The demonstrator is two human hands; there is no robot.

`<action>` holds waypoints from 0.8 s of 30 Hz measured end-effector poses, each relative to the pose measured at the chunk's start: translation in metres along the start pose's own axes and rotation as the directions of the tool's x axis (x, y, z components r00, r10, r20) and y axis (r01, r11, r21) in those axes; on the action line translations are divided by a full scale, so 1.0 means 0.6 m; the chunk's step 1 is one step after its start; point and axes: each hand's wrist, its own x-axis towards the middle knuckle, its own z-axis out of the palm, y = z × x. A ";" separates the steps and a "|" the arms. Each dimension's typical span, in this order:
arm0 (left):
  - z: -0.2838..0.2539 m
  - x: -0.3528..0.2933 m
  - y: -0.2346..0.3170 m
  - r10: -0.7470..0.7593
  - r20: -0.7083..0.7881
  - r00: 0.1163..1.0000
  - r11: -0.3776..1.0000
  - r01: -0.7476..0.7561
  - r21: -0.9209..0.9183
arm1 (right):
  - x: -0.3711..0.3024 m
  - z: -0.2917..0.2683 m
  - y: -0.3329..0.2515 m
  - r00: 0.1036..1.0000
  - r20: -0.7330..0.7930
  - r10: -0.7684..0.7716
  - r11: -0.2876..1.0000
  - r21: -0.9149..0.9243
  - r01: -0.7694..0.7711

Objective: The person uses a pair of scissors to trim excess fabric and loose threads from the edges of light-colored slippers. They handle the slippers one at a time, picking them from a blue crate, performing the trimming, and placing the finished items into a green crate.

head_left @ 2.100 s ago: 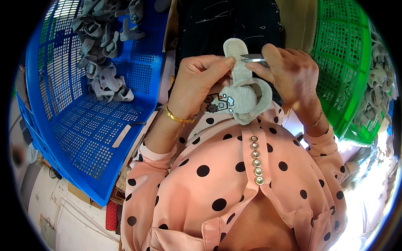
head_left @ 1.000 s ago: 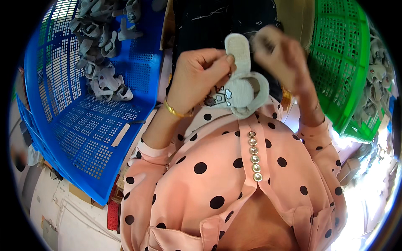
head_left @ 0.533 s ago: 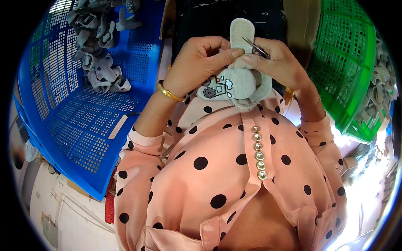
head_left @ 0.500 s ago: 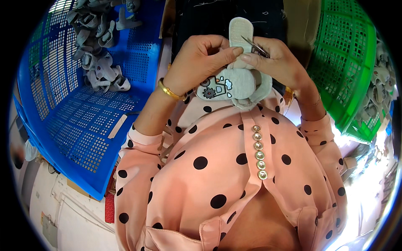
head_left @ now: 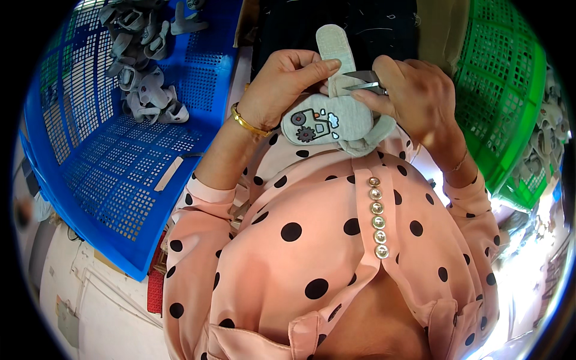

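A small grey fabric shoe upper [head_left: 354,117] with an embroidered tractor and clouds lies over my lap, its rounded strap pointing away from me. My left hand [head_left: 288,81] pinches the strap's edge between thumb and fingers. In my right hand [head_left: 414,96] is a pair of small thread snips [head_left: 366,83], blades parted and pointing left. The blades lie across the base of the strap. Whether a thread sits between them is too small to tell.
To the left stands a blue perforated plastic crate [head_left: 126,180] with several grey shoe pieces [head_left: 144,72] heaped at its far end. On the right a green perforated crate [head_left: 498,90] stands close to my arm, with more grey pieces [head_left: 540,138] beyond it.
My right hand has turned and shifted right, bringing the snips from a tucked, upward slant to lying across the strap with blades apart. The strap has tilted left; my left hand still pinches it.
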 end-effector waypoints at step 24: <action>0.006 0.003 -0.006 -0.030 -0.026 0.999 0.999 0.029 -0.027 | 0.007 0.023 0.007 0.991 -0.043 -0.125 0.970 -0.213 0.113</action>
